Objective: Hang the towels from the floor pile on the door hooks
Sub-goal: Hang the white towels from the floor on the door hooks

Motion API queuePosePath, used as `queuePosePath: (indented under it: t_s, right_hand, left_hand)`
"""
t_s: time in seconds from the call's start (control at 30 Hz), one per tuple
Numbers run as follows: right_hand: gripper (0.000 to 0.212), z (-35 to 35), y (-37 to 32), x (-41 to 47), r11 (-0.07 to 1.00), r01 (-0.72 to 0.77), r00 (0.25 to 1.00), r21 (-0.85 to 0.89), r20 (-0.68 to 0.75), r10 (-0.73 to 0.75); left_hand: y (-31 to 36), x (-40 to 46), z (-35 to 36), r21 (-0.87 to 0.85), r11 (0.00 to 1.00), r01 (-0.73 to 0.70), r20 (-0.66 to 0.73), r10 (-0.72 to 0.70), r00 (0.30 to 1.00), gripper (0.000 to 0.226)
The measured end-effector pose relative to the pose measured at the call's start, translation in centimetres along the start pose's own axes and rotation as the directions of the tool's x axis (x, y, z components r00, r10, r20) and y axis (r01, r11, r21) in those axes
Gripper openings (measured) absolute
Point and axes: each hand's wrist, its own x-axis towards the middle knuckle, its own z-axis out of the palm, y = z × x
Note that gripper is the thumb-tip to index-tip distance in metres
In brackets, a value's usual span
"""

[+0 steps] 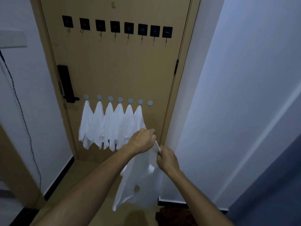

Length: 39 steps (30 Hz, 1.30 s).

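A white towel [140,185] hangs in front of me, held by its top edge. My left hand [143,139] is shut on that edge, and my right hand [166,159] grips the same edge just below and to the right. On the tan door [114,66], a lower row of round pale blue hooks holds several white towels [107,126] side by side. The rightmost blue hook [150,103] is bare, a little above my left hand. An upper row of black square hooks [115,27] carries nothing. The floor pile is not in view.
A black door handle and lock [65,84] sits on the door's left side. White walls close in on both sides, with a dark cable [21,111] down the left wall. A dark reddish-brown thing [174,216] lies on the floor at the bottom right.
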Motion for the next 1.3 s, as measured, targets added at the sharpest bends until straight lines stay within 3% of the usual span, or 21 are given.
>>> queuePosePath:
  t_s: [0.1, 0.17, 0.27, 0.33, 0.47, 0.63, 0.77, 0.93, 1.03, 1.17, 1.3]
  right_hand:
    - [0.017, -0.5, -0.1, 0.2, 0.992, -0.02, 0.997, 0.128, -0.074, 0.029]
    - [0.012, -1.1, -1.0, 0.6, 0.968, 0.0, 0.994, 0.252, -0.102, 0.026]
    - [0.003, -2.0, -3.0, 1.3, 0.938, 0.047, 0.994, 0.342, -0.105, -0.012]
    - [0.004, -2.1, -3.9, 1.8, 0.939, 0.077, 0.996, 0.335, -0.076, -0.054]
    - [0.007, -1.9, -3.7, 2.4, 0.946, 0.104, 0.994, 0.308, -0.048, -0.093]
    - [0.018, -1.2, -3.7, 2.7, 0.985, 0.13, 0.991, 0.111, -0.028, -0.128]
    - [0.018, -0.8, -4.8, 2.7, 0.954, -0.011, 0.992, 0.3, 0.125, -0.028]
    - [0.027, -0.8, -5.2, 3.0, 0.887, -0.188, 0.954, 0.421, 0.292, 0.063]
    - [0.034, -0.6, -5.3, 3.4, 0.85, -0.254, 0.925, 0.461, 0.372, 0.075]
    - [0.026, 0.3, -5.2, 4.8, 0.864, -0.313, 0.896, 0.394, 0.423, 0.132]
    - [0.022, 2.5, -5.1, 6.9, 0.952, -0.214, 0.923, 0.218, 0.366, 0.123]
  left_hand:
    - [-1.3, -0.2, -0.9, 0.232, 0.956, 0.178, -0.035, -0.175, 0.984, 0.028]
    - [-2.1, -0.7, -1.1, 0.285, 0.938, 0.195, 0.002, -0.204, 0.979, 0.026]
    - [-2.4, -1.1, -0.2, 0.014, 0.998, 0.059, 0.17, -0.06, 0.984, 0.01]
    - [-2.1, -1.3, 0.2, -0.127, 0.992, 0.017, 0.205, 0.01, 0.979, 0.003]
    - [-2.6, -1.4, -0.6, -0.151, 0.988, 0.013, 0.146, 0.01, 0.989, 0.005]
    - [-4.7, -1.3, -0.5, -0.005, 1.0, 0.01, 0.085, -0.009, 0.996, 0.007]
    - [-5.9, -1.3, -0.1, 0.176, 0.984, -0.011, 0.036, 0.005, 0.999, 0.011]
    - [-6.8, -1.4, 0.6, -0.001, 0.994, 0.107, 0.03, -0.107, 0.994, 0.013]
    - [-7.2, -1.1, 0.8, -0.083, 0.987, 0.139, 0.1, -0.131, 0.986, 0.014]
    - [-8.1, -0.5, 0.3, -0.12, 0.978, 0.172, 0.271, -0.135, 0.953, 0.019]
    - [-9.1, 0.5, -0.4, -0.165, 0.946, 0.28, 0.427, -0.188, 0.885, 0.022]
